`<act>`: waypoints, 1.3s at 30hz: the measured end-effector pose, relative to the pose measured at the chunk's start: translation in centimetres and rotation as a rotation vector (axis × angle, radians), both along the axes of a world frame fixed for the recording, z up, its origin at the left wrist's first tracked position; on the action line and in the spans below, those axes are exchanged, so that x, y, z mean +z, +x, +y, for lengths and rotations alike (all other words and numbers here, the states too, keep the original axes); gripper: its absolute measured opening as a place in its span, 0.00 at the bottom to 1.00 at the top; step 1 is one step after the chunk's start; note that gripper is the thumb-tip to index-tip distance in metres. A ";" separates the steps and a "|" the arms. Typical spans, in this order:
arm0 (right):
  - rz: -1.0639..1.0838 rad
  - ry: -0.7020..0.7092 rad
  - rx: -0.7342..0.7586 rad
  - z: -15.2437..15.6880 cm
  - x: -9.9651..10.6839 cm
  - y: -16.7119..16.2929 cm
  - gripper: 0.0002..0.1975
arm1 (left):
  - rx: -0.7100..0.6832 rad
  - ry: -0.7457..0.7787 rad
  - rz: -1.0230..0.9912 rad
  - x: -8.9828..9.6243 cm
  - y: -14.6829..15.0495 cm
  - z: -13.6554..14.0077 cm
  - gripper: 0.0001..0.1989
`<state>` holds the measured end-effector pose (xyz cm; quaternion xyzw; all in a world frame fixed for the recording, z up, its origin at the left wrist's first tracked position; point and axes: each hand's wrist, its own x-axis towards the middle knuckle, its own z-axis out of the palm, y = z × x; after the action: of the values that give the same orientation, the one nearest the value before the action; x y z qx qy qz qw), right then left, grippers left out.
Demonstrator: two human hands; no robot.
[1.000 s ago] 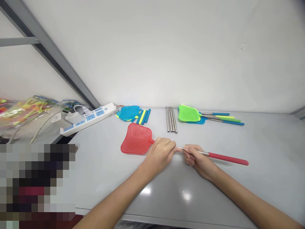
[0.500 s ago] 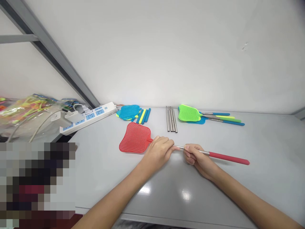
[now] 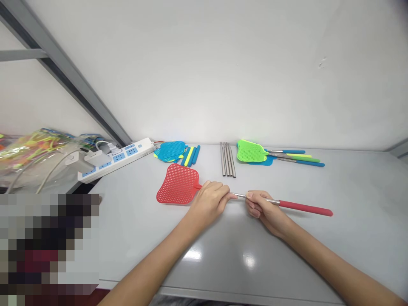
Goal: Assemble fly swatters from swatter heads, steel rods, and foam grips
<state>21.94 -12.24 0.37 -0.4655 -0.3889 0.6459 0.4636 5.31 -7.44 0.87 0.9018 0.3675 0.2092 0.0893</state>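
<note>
The left hand [image 3: 211, 200] and right hand [image 3: 264, 211] are holding the red swatter [image 3: 179, 185], grips closed around its metal rod [image 3: 273, 202].

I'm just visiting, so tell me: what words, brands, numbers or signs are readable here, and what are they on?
None can be read.
Red fly swatter, held in the left hand and right hand: no lettering shows.
Metal tubes: no lettering shows.
White power strip: any markings are too small to read.
Plastic bag: too blurred to make out any print.
</note>
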 end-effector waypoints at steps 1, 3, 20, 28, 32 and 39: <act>0.000 -0.001 -0.004 0.0 0.0 0.0 0.16 | -0.002 0.001 -0.005 0.0 0.0 0.0 0.15; 0.002 -0.003 -0.009 0.0 0.0 0.0 0.16 | -0.007 -0.001 -0.011 0.0 -0.1 0.1 0.15; 0.027 -0.016 0.009 0.1 -0.5 0.5 0.17 | 0.018 -0.024 0.016 -0.4 -0.1 0.3 0.14; 0.076 -0.009 0.075 0.4 -0.7 0.9 0.16 | 0.028 -0.030 -0.016 -0.7 0.0 -0.1 0.13; 0.094 -0.016 0.092 0.5 -0.7 1.0 0.15 | -0.009 -0.028 -0.021 -0.5 0.2 -0.4 0.13; 0.115 -0.027 0.155 0.3 -0.3 0.7 0.16 | -0.023 0.047 -0.076 -0.1 0.8 -1.6 0.13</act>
<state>22.67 -11.96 0.07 -0.4023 -0.3878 0.7105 0.4277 6.11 -9.00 0.75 0.8991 0.3487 0.2507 0.0845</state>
